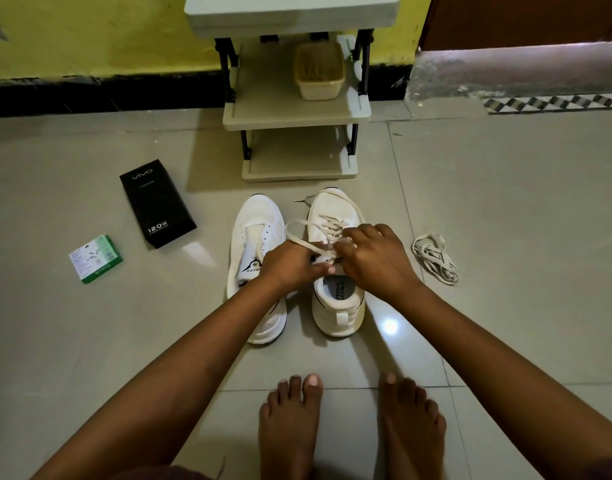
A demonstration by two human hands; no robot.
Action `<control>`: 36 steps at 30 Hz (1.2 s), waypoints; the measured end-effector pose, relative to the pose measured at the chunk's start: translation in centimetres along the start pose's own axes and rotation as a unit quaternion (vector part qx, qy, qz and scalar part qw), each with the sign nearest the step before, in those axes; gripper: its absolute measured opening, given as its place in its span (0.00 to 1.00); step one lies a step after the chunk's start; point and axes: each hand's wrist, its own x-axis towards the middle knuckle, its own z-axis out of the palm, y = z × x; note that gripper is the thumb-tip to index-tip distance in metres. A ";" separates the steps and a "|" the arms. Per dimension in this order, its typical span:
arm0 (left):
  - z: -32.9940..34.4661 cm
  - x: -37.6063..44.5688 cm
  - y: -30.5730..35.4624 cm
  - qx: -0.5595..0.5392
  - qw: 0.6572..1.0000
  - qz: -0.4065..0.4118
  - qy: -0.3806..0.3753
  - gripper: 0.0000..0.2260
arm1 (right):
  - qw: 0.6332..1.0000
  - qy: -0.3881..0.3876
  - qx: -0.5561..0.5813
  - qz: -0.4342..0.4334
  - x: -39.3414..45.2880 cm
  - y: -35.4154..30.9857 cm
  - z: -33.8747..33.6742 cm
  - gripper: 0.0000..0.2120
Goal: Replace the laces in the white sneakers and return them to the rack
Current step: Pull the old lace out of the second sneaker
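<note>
Both hands work over the right sneaker point(335, 299). The left hand point(290, 263) fingers pinch the lace point(297, 226). The right hand point(373, 258) fingers curl round the lace at the eyelets.

rack point(296, 112) top cropped; green box point(96, 258) print illegible

"vivo", "120W" on black box point(158, 203)

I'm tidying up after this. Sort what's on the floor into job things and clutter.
Job:
right sneaker, being laced by left hand and right hand
lace in it
left sneaker, unlaced
loose laces
rack

Clutter:
black box
green box
basket on the rack
</note>
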 end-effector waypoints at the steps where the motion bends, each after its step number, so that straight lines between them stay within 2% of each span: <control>1: 0.1 0.0 0.0 -0.006 1.000 0.004 0.005 0.19 | 1.000 0.016 -0.018 -0.019 0.2 -0.1 -0.1 0.14; 2: 0.1 0.0 -0.1 -0.006 1.000 0.007 0.013 0.18 | 0.998 0.034 -0.037 -0.041 0.5 -0.1 -0.1 0.09; 4: 0.1 0.1 -0.1 -0.001 1.000 0.008 0.021 0.18 | 0.997 0.054 -0.023 -0.053 0.9 -0.3 -0.6 0.07; 6: 0.0 0.1 -0.1 0.007 1.000 0.003 0.014 0.19 | 0.992 0.084 0.091 -0.014 0.8 -0.2 -1.1 0.06; 7: -0.1 0.1 -0.1 0.009 1.000 0.002 0.011 0.21 | 0.976 0.111 0.184 0.026 0.9 -0.2 -1.8 0.05; 9: -0.2 0.1 -0.1 0.007 1.000 0.001 0.011 0.22 | 0.917 0.108 0.362 0.128 1.1 0.1 -3.0 0.05; 11: -0.3 0.0 0.0 0.010 1.000 0.003 0.012 0.23 | 0.895 0.080 0.414 0.143 1.3 0.5 -3.3 0.07; 13: -0.3 0.0 0.0 0.007 1.000 0.008 0.009 0.22 | 0.919 0.042 0.372 0.122 1.4 0.8 -3.3 0.12; 15: -0.2 0.0 0.0 -0.002 1.000 0.004 0.008 0.20 | 0.965 -0.055 0.244 0.076 1.4 0.9 -2.3 0.19; 16: -0.2 0.0 0.0 -0.003 1.000 -0.001 0.008 0.19 | 0.978 -0.098 0.174 0.057 1.2 0.9 -1.8 0.20; 17: -0.2 0.0 0.0 -0.003 1.000 -0.005 0.008 0.19 | 0.986 -0.108 0.119 0.040 0.9 0.6 -1.4 0.20; 18: -0.2 0.0 0.0 -0.002 1.000 -0.007 0.009 0.20 | 0.992 -0.095 0.077 0.027 0.7 0.4 -1.2 0.17; 21: -0.1 -0.1 0.1 0.001 1.000 -0.001 0.014 0.21 | 0.998 -0.027 0.048 0.024 0.6 -0.3 -1.0 0.06; 23: -0.2 -0.1 0.1 0.008 1.000 -0.001 0.014 0.22 | 0.995 -0.012 0.087 0.046 0.8 -0.4 -1.1 0.06; 25: -0.2 -0.1 0.0 0.007 1.000 -0.004 0.010 0.23 | 0.967 0.013 0.214 0.139 1.0 -0.4 -2.2 0.08; 26: -0.3 0.0 -0.1 0.006 1.000 -0.002 0.010 0.23 | 0.937 0.013 0.296 0.183 1.0 -0.1 -2.5 0.08; 28: -0.2 0.0 -0.2 0.003 1.000 0.000 0.012 0.23 | 0.877 0.016 0.432 0.208 1.0 0.3 -3.0 0.07; 30: -0.1 0.1 -0.2 0.000 1.000 0.004 0.014 0.23 | 0.843 0.029 0.487 0.227 0.9 0.4 -2.8 0.07; 31: -0.1 0.1 -0.2 -0.002 1.000 0.005 0.016 0.23 | 0.838 0.021 0.493 0.232 0.9 0.3 -2.6 0.08; 33: -0.1 0.0 -0.2 -0.008 1.000 0.004 0.020 0.22 | 0.857 -0.038 0.464 0.221 0.9 0.1 -1.8 0.12; 35: -0.1 -0.1 -0.1 -0.007 1.000 0.003 0.021 0.20 | 0.928 -0.080 0.320 0.175 0.8 0.1 -1.2 0.16; 36: 0.0 -0.1 -0.1 -0.006 1.000 0.001 0.021 0.19 | 0.957 -0.061 0.240 0.152 0.8 0.1 -1.2 0.15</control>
